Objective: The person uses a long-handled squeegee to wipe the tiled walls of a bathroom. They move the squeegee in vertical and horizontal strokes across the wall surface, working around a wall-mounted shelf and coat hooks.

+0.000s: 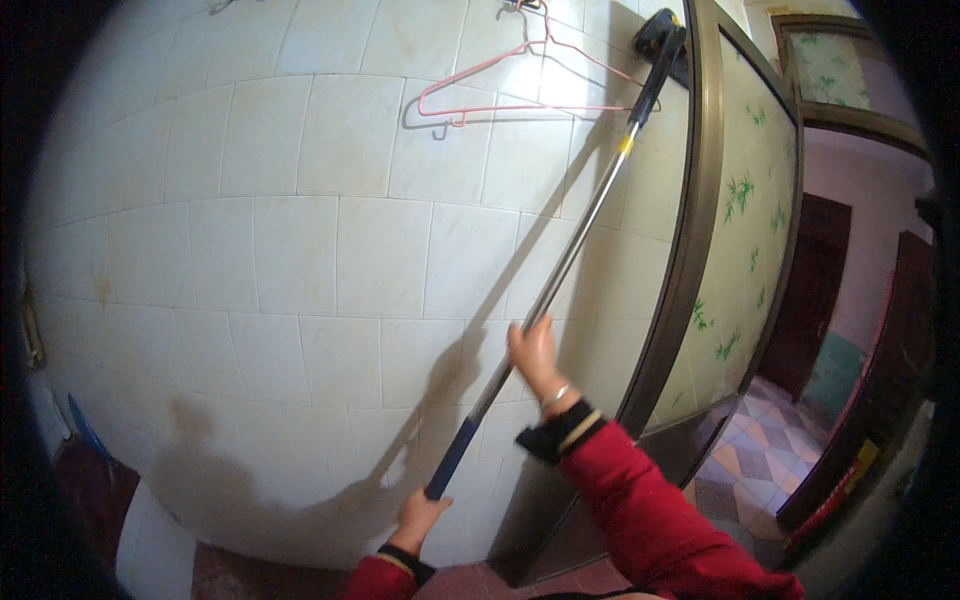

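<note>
A long-handled cleaning tool [575, 247] slants up to the right across the tiled wall. It has a silver pole, a dark blue grip and yellow bands. Its dark head [656, 36] is high up, beside the brown door frame; I cannot tell if it is a brush or a mop. My left hand [421, 514] is closed round the lower end of the blue grip. Higher up, my right hand [535, 355] wraps the silver pole, with a bracelet on its wrist. Both arms wear red sleeves with black cuffs.
A pink clothes hanger [478, 110] hangs on the white tiled wall [290, 250], left of the tool's head. To the right stands a brown-framed glass panel [745, 210] with green leaf patterns. Beyond it are a patterned floor [765, 450] and a dark door [812, 290].
</note>
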The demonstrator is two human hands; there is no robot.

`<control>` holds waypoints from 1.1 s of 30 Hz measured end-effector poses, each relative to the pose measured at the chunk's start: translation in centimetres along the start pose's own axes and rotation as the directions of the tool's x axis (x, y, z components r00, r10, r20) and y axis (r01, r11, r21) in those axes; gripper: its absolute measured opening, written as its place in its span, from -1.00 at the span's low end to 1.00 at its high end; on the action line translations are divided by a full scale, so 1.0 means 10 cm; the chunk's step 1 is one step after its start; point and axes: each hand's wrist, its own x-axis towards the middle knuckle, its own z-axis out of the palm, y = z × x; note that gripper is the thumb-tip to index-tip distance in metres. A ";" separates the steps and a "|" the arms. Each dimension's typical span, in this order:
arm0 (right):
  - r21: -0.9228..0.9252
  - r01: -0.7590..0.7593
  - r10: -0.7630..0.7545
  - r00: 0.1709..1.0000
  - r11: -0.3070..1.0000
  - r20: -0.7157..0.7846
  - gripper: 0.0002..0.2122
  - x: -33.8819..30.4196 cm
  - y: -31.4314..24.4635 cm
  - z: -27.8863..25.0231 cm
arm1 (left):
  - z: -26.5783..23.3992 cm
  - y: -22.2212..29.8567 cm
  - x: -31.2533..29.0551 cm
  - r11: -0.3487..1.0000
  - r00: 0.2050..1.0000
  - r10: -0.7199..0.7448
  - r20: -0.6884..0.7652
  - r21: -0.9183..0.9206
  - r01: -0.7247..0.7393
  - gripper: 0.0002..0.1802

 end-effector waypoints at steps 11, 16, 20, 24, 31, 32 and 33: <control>-0.156 0.057 -0.078 0.988 0.986 -0.132 -0.58 0.90 -0.16 -0.38 | -0.08 0.92 0.15 0.989 0.996 0.066 0.067 0.129 -0.074 -0.53; 0.106 0.051 -0.058 0.996 0.993 0.065 -0.61 -1.22 0.02 -0.14 | -0.09 -0.66 -0.96 0.975 0.944 -0.206 0.260 0.141 0.174 -0.52; 0.101 -0.253 0.186 0.881 0.962 0.435 -0.51 -2.53 -0.16 -0.30 | -0.05 -1.61 -1.75 0.952 0.898 -0.277 0.343 -0.027 0.305 -0.58; 0.122 -0.217 0.140 0.880 0.968 0.453 -0.52 -2.50 -0.23 -0.38 | 0.14 -1.64 -1.80 0.925 0.878 -0.242 0.414 -0.174 0.337 -0.60; -0.010 0.089 -0.081 0.947 0.996 0.312 -0.54 -1.64 -0.18 -0.41 | 0.44 -0.82 -1.32 0.891 0.817 -0.144 0.558 -0.286 0.353 -0.61; -0.053 0.091 -0.069 0.944 0.994 0.322 -0.54 -1.47 -0.16 -0.39 | 0.50 -0.72 -1.21 0.887 0.813 -0.123 0.569 -0.304 0.347 -0.62; -0.108 0.074 -0.033 0.941 0.991 0.337 -0.55 -1.28 -0.13 -0.36 | 0.55 -0.59 -1.05 0.902 0.820 -0.117 0.560 -0.287 0.324 -0.62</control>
